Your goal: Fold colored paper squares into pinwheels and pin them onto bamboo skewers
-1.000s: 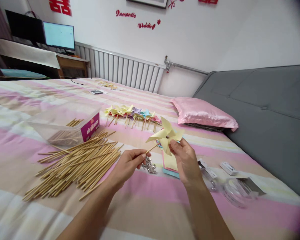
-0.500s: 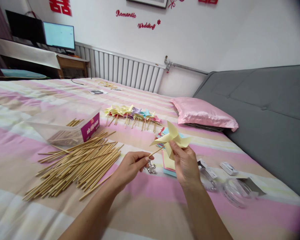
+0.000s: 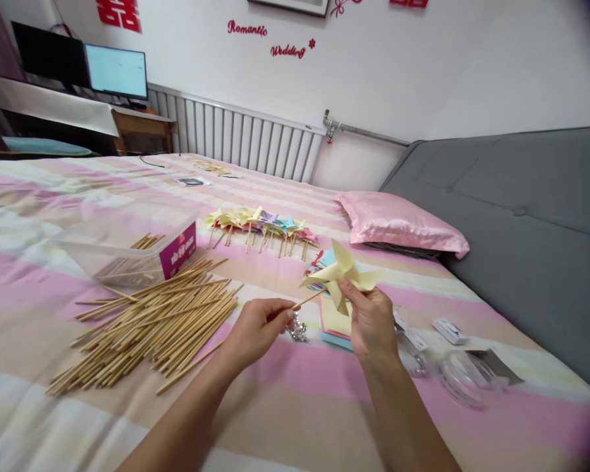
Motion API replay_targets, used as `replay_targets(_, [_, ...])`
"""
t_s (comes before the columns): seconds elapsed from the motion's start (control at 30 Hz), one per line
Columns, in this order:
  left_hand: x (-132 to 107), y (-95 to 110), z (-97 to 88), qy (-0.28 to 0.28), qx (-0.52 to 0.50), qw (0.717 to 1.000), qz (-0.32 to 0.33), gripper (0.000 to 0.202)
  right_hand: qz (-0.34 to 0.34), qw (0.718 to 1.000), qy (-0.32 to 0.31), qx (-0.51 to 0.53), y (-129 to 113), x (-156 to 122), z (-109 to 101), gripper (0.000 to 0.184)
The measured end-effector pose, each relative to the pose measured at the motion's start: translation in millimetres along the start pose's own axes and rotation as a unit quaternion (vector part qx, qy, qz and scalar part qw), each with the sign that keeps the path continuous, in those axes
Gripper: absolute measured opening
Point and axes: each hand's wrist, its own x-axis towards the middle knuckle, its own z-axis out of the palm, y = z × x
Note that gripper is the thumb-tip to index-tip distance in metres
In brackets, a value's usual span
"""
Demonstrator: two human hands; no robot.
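Note:
My left hand (image 3: 261, 326) pinches a thin wooden stick (image 3: 309, 299) that slants up to the right. At the stick's far end is a pale yellow paper pinwheel (image 3: 341, 270), its blades spread. My right hand (image 3: 373, 314) grips the pinwheel at its right side, thumb near the centre; whether the stick is joined to it I cannot tell. Below the stick lies a small heap of silvery metal bits (image 3: 297, 328). Sheets of coloured paper (image 3: 336, 320) are stacked under the pinwheel. Left of my hands spreads a pile of wooden sticks (image 3: 152, 328).
A clear plastic box (image 3: 128, 252) with more sticks stands behind the pile. Several finished pinwheels (image 3: 255, 219) lie in a row farther back. Clear plastic cases (image 3: 465, 377) and a small white box (image 3: 450, 331) are at right. A pink pillow (image 3: 403, 223) leans near the grey headboard (image 3: 521, 190).
My right hand and the pinwheel have shifted slightly to the right. A little more of the stick shows between the hands. My left hand has hardly moved.

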Motion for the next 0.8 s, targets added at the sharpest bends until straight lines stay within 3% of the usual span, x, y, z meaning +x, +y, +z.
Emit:
replay_targets(0.13, [0.7, -3.3, -1.7, 0.048, 0.144, 0.987, 0.049, 0.024, 0.009, 0.999, 0.039, 0.020, 2.3, 7.3, -4.8, 0.034])
replay_targets(0.27, [0.6, -7.2, -1.0, 0.090, 0.200, 0.973, 0.065, 0.022, 0.015, 0.999, 0.035, 0.019, 3.5, 8.6, -4.8, 0.037])
replay_targets(0.47, [5.4, -14.9, -3.4, 0.158, 0.140, 0.977, 0.025, 0.022, 0.003, 0.997, -0.071, -0.009, -3.3, 2.4, 1.7, 0.050])
replay_targets(0.63, [11.3, -22.6, -11.1, 0.226, 0.050, 0.972, -0.028, 0.027, -0.004, 0.998, -0.017, -0.068, 9.3, 4.9, 1.9, 0.058])
replay_targets(0.8, [14.5, -27.3, -19.5, 0.290, 0.104, 0.950, -0.054, 0.029, -0.019, 0.991, -0.018, -0.130, 43.5, 9.6, -1.3, 0.051])
